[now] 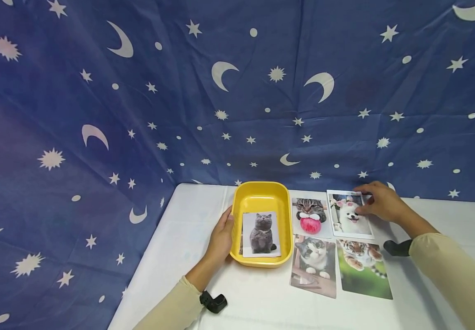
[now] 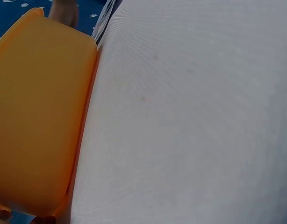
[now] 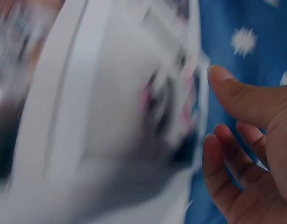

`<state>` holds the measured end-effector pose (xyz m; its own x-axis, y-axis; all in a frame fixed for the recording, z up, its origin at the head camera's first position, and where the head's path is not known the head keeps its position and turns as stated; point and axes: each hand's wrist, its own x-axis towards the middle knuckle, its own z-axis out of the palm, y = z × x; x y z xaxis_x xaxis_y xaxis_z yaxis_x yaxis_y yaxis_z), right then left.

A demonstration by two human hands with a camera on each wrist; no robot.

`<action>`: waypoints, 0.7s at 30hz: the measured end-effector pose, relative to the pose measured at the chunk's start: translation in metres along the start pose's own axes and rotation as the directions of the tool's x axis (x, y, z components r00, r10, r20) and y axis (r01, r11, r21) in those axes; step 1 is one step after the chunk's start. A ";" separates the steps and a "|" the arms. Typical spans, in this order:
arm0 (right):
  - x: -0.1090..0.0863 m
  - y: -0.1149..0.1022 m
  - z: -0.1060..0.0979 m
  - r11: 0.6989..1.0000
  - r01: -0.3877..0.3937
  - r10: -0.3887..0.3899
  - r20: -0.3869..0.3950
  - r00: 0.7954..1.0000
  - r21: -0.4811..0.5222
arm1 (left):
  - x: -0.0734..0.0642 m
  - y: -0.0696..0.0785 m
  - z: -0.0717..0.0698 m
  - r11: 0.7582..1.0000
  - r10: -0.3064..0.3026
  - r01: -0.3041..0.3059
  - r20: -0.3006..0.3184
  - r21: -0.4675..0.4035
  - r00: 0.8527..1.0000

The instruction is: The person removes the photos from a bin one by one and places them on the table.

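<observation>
My left hand [image 1: 221, 236] grips the left side of a yellow plastic tray [image 1: 237, 197]. Inside the tray lies a grey cat photo card [image 1: 261, 233], with the edge of another card showing under it. My right hand [image 1: 382, 201] is at the upper right corner of a white-bordered card with a fluffy white dog [image 1: 350, 219]. In the right wrist view the thumb [image 3: 232, 91] reaches the edge of that blurred card, fingers spread apart below it. The left wrist view shows the tray's side, with fingertips barely visible at the lower left.
Beside the dog card lies a tabby cat card with a pink ball [image 1: 310, 222]. Nearer me are a grey-and-white cat card [image 1: 315, 266] and a tiger cub card [image 1: 363, 266]. A white cloth [image 1: 196, 215] covers the table; behind hangs a blue star-and-moon curtain [image 1: 258, 110].
</observation>
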<state>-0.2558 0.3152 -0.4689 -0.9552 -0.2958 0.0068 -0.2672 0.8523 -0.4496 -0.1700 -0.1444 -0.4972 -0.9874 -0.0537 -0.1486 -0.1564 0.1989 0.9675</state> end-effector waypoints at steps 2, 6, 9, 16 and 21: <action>0.006 -0.020 -0.003 0.999 0.039 -0.039 -0.024 0.999 0.026 | 0.000 0.001 0.001 1.000 -0.001 0.001 0.000 -0.001 1.000; 0.024 -0.073 -0.007 0.984 0.108 -0.105 -0.028 0.994 0.141 | 0.000 0.000 0.001 1.000 0.000 0.000 -0.001 0.000 1.000; 0.039 -0.116 -0.007 0.961 0.134 -0.139 0.001 0.990 0.240 | 0.001 0.000 0.000 1.000 0.004 -0.004 -0.001 0.003 1.000; 0.077 -0.203 0.015 0.931 0.160 -0.231 0.191 0.954 0.328 | 0.003 -0.002 -0.001 1.000 0.020 -0.020 -0.001 0.003 1.000; 0.092 -0.234 0.041 0.949 0.082 -0.197 0.370 0.908 0.304 | 0.001 -0.001 -0.001 1.000 0.030 -0.030 -0.003 -0.006 1.000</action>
<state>-0.2758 0.0709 -0.3993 -0.7673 -0.5962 -0.2361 -0.2929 0.6534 -0.6980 -0.1710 -0.1452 -0.4983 -0.9916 -0.0507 -0.1189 -0.1266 0.1944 0.9727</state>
